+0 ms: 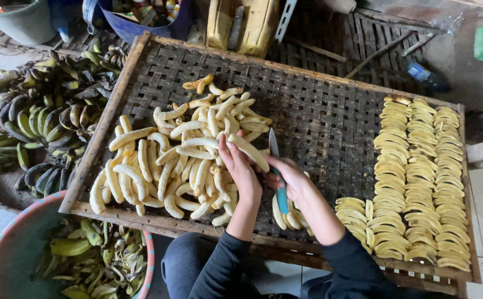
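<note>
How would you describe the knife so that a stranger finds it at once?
Look at the woven tray, between the heap of peeled bananas and the rows of slices. The right hand holds the knife there: the only metal blade, with a blue-green handle.

Pale yellow peeled bananas [180, 160]; teal knife handle [282, 200]; dark woven tray [319, 116]

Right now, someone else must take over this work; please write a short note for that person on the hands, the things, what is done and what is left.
Left hand: holds one peeled banana.
Right hand: grips a knife, blade up beside that banana.
Tray: pile of peeled bananas on the left, neat rows of slices on the right, a few cut pieces under the right wrist.
Done: the sliced rows.
Left: the whole pile, not yet sliced.
</note>
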